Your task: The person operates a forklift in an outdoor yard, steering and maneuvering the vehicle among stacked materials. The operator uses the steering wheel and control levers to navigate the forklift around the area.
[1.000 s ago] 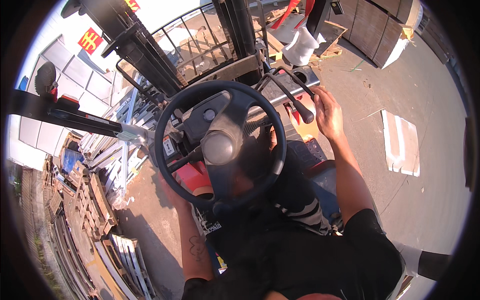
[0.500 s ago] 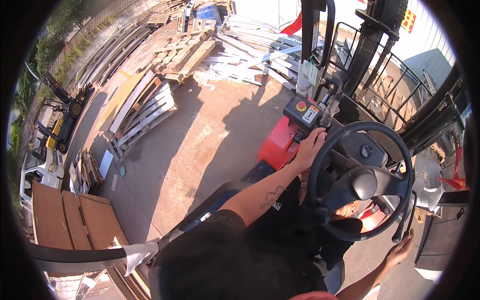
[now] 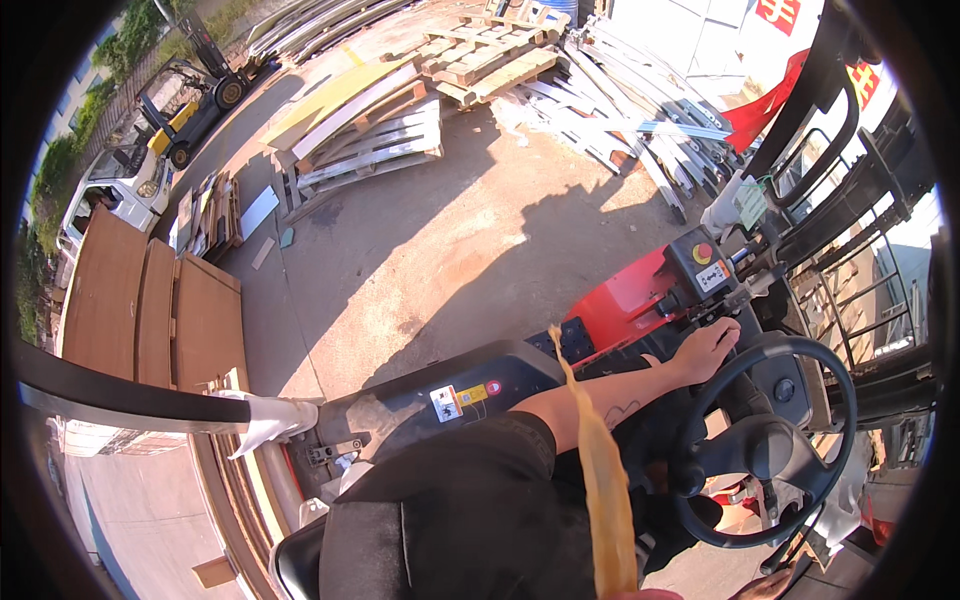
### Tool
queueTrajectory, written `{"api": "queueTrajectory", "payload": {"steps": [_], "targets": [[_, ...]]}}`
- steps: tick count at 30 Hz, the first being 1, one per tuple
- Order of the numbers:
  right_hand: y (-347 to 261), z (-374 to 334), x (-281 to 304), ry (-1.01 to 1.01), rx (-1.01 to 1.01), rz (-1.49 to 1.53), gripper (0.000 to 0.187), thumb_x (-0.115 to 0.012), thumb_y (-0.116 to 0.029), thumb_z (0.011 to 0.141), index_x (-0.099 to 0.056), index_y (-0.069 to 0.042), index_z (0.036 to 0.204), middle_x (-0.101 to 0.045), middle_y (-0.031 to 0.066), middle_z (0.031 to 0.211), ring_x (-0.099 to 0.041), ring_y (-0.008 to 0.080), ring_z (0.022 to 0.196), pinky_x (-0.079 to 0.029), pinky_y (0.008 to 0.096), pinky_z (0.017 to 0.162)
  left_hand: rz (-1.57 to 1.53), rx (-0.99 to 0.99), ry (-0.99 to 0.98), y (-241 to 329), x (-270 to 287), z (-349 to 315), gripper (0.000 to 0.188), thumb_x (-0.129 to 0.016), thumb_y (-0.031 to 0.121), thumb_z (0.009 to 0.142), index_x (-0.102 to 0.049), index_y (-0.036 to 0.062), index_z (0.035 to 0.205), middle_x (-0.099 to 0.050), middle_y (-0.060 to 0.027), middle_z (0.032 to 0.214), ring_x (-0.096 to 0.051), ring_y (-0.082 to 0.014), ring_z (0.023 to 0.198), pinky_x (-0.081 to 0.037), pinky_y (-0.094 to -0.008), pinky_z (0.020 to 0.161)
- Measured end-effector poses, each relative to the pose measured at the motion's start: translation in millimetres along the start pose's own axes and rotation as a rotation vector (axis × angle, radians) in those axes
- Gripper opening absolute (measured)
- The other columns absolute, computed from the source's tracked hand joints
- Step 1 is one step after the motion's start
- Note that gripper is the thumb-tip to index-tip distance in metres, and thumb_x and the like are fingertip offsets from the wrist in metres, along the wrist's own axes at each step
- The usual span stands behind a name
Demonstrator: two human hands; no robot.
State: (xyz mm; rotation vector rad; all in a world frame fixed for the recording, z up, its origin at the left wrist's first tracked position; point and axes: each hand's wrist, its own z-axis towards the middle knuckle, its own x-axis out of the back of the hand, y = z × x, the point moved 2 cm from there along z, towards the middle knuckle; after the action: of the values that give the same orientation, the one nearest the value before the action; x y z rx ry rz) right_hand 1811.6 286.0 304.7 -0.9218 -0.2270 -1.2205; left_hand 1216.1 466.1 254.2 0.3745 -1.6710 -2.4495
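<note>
Seated in a forklift, I have my left hand (image 3: 708,352) over the dash beside the upper left of the black steering wheel (image 3: 846,400). Its fingers are curled down, and what lies under them is hidden. Just beyond it is a black control box (image 3: 702,262) with a red button (image 3: 702,253) on a yellow ring. My right hand (image 3: 768,584) is cut off at the lower edge, below the wheel and close to a dark lever (image 3: 796,548); its fingers barely show. A yellowish translucent strip (image 3: 602,470) rises from the lower edge in front of my body.
Wooden pallets (image 3: 385,150) and long metal profiles (image 3: 640,110) lie ahead. Brown boards (image 3: 208,315) stand at the left, before a white truck (image 3: 118,195) and another forklift (image 3: 190,110). A black post (image 3: 140,395) crosses the left side; the dark mast (image 3: 860,190) stands at the right.
The view has turned, so the wheel and control box now sit lower and further right. The right hand has slid mostly out of view. The yellowish strip has come into view.
</note>
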Motion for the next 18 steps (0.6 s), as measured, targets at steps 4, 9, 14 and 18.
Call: {"api": "queueTrajectory", "payload": {"steps": [4, 9, 14, 18], "targets": [[-5, 3, 2, -0.002, -0.023, -0.012, 0.05, -0.053, -0.034, 0.124, -0.066, 0.003, 0.154, -0.07, 0.0222, 0.155, -0.069, 0.033, 0.14, -0.053, 0.0422, 0.121, 0.021, 0.045, -0.004, 1, -8, 0, 0.026, -0.057, 0.03, 0.119, -0.063, 0.0072, 0.129, -0.075, -0.0193, 0.102, -0.075, -0.0437, 0.098, -0.057, -0.0507, 0.085], [-16, 1, 21, -0.008, -0.074, -0.033, 0.05, -0.054, -0.035, 0.124, -0.067, 0.002, 0.154, -0.069, 0.0219, 0.156, -0.069, 0.0331, 0.14, -0.053, 0.0422, 0.121, 0.025, 0.002, 0.028, 3, 1, -17, 0.028, -0.056, 0.031, 0.119, -0.063, 0.0065, 0.131, -0.077, -0.0184, 0.1, -0.077, -0.0415, 0.094, -0.058, -0.0497, 0.083], [-86, 0, 29, 0.073, -0.205, 0.007, 0.052, -0.055, -0.04, 0.123, -0.067, 0.0, 0.155, -0.067, 0.0213, 0.158, -0.067, 0.0332, 0.143, -0.052, 0.0422, 0.123, -0.018, 0.227, -0.126, -2, 14, -36, 0.037, -0.053, 0.032, 0.122, -0.054, 0.0059, 0.149, -0.081, -0.0146, 0.111, -0.081, -0.0222, 0.085, -0.062, -0.0382, 0.083], [-188, 1, 13, 0.106, -0.096, 0.005, 0.053, -0.048, -0.043, 0.124, -0.067, -0.005, 0.156, -0.067, 0.0178, 0.16, -0.061, 0.0324, 0.151, -0.048, 0.0438, 0.127, 0.017, 0.175, -0.118, -5, 24, -38, 0.046, -0.054, 0.034, 0.121, -0.051, 0.0079, 0.159, -0.082, -0.0149, 0.107, -0.082, -0.0252, 0.088, -0.062, -0.0399, 0.086]]}}
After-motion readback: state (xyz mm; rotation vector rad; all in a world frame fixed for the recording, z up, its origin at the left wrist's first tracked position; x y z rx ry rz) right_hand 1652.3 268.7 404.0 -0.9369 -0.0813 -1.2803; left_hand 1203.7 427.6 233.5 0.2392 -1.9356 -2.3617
